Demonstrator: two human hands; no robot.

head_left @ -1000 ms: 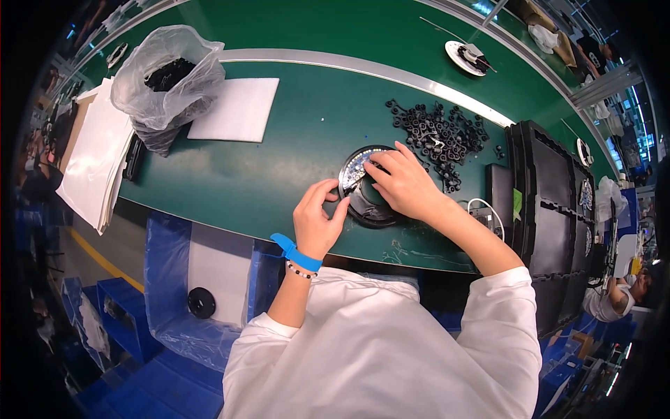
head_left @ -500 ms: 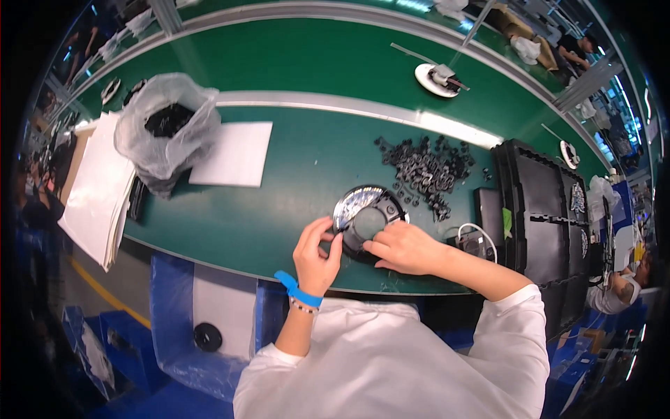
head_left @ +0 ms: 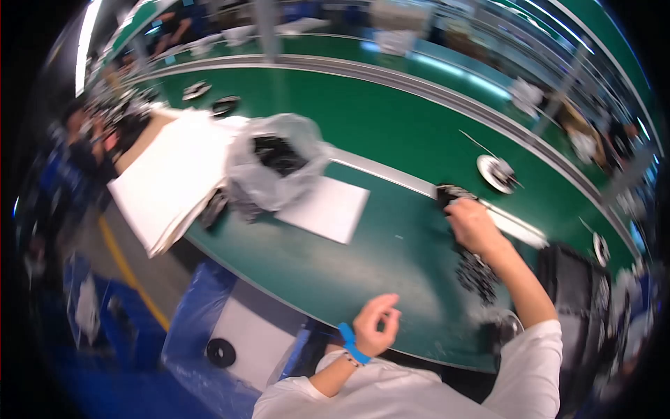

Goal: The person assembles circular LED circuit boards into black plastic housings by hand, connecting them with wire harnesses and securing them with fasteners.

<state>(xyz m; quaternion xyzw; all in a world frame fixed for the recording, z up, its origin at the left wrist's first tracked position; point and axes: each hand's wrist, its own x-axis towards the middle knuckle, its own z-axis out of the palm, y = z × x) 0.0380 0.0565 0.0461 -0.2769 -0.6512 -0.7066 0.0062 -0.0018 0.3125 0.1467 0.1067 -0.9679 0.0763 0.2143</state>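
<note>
My right hand [head_left: 476, 227] is stretched out over the far edge of the green bench. Its fingers are closed on a round black part [head_left: 452, 192], which is blurred and seen partly edge-on. Nearer to me, my left hand [head_left: 377, 325] hovers above the front of the bench with its fingers loosely curved and apart, holding nothing. A blue band [head_left: 347, 338] circles that wrist. Small black pieces [head_left: 476, 276] lie in a pile below my right forearm, which partly hides them.
A clear plastic bag [head_left: 279, 164] of black parts stands beside a white sheet [head_left: 328, 208]. White sheets [head_left: 171, 181] are stacked at left. Black trays [head_left: 572, 279] stand at right. White round parts [head_left: 492, 174] sit on the green belt [head_left: 363, 105] beyond. A blue lined bin [head_left: 199, 314] holds a black disc [head_left: 220, 353].
My right hand has carried the round black part from the bench front to the far edge. My left hand has let go of it. The view has turned leftward.
</note>
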